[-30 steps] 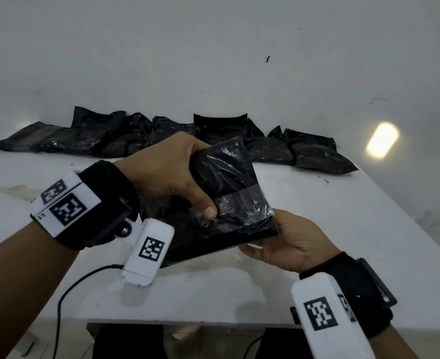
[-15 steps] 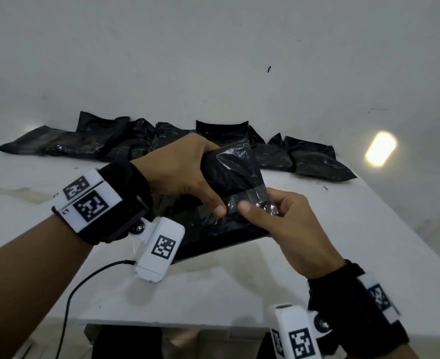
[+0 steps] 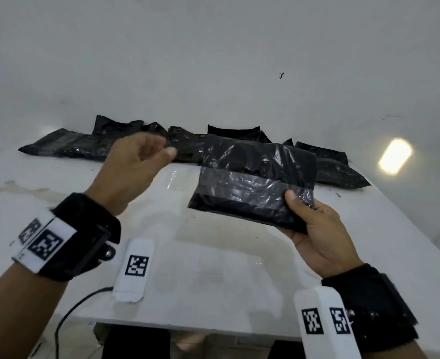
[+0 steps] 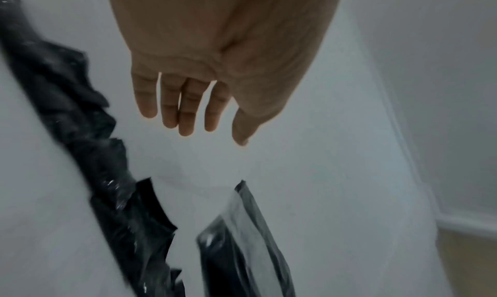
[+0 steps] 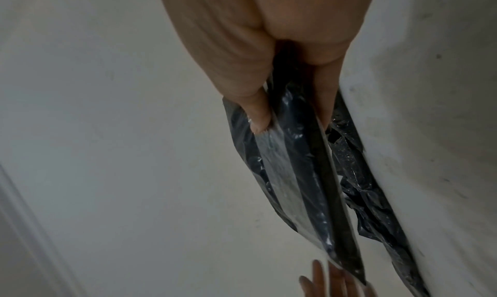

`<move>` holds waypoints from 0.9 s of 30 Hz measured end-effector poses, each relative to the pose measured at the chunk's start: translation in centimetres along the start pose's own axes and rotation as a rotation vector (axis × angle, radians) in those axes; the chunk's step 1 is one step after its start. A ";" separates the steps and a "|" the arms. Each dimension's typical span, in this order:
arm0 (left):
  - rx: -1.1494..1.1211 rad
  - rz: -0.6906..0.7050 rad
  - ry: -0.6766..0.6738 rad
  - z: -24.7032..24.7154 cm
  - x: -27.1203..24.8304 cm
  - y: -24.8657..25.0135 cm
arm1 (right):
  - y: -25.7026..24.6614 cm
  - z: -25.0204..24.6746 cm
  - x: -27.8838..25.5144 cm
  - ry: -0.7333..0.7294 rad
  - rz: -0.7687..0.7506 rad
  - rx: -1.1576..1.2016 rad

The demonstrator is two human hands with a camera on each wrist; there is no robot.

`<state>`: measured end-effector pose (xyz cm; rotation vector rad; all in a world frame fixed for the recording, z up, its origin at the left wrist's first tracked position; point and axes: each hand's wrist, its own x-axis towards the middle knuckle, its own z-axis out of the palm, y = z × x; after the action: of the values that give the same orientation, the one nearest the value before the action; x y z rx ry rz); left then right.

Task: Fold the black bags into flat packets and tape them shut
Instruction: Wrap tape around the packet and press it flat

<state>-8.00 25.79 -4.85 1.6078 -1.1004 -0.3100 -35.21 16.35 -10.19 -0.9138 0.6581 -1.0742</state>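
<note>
A folded black packet point(image 3: 255, 182) with a band of clear tape across it hangs above the white table point(image 3: 213, 268). My right hand point(image 3: 314, 229) pinches its right end, thumb on top and fingers beneath; in the right wrist view the packet point(image 5: 293, 174) runs away from the thumb. My left hand point(image 3: 133, 167) hovers to the packet's left with relaxed fingers, empty and apart from it. In the left wrist view the fingers point(image 4: 185, 104) hang straight above the packet's end point(image 4: 242, 244).
A row of several black packets point(image 3: 89, 146) lies along the table's back edge against the white wall. A bright light patch point(image 3: 395, 155) shows on the wall at right. A black cable point(image 3: 71, 314) hangs off the front edge at left.
My left hand has let go of the packet and drawn away to the left. The right hand now holds the packet alone and has carried it right and up.
</note>
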 end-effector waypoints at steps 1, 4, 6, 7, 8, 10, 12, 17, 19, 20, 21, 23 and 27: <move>-0.068 -0.086 -0.005 0.2 -0.4 -0.7 | 0.1 0.1 0.1 0.012 0.000 0.017; -0.355 -0.418 -0.061 1.4 -1.3 -2.1 | 0.5 0.5 0.4 0.027 0.018 0.049; -0.564 -0.646 -0.103 1.8 -1.4 -2.4 | 0.9 0.7 0.4 0.028 0.037 0.070; -0.677 -0.739 -0.142 2.0 -1.3 -2.4 | 1.1 0.8 0.4 0.029 0.046 0.081; -0.789 -0.814 -0.185 2.0 -1.3 -2.4 | 1.2 0.9 0.4 0.030 0.053 0.092; -0.981 -0.900 -0.236 2.1 -1.2 -2.2 | 1.3 0.9 0.4 0.027 0.065 0.110; -1.080 -0.916 -0.228 2.2 -1.0 -1.9 | 1.3 1.0 0.3 0.016 0.078 0.131; -1.042 -0.856 -0.161 3.0 -0.7 -1.3 | 1.3 1.6 0.1 -0.033 0.115 0.202; -1.028 -0.853 -0.168 3.2 -0.8 -1.2 | 1.4 2.0 0.1 -0.054 0.133 0.228; -1.021 -0.858 -0.184 3.4 -1.0 -1.1 | 1.4 2.1 0.1 -0.065 0.141 0.238; -1.018 -0.865 -0.200 3.6 -1.1 -1.1 | 1.5 2.3 0.1 -0.076 0.150 0.244; -1.032 -0.871 -0.211 4.0 -1.3 -0.7 | 1.7 2.7 0.1 -0.091 0.173 0.244; -1.032 -0.862 -0.191 4.5 -1.5 -0.6 | 2.1 3.1 0.2 -0.081 0.196 0.239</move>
<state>-11.61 24.14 -7.47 0.9940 -0.1749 -1.3660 -31.65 17.49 -10.49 -0.6687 0.5272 -0.9131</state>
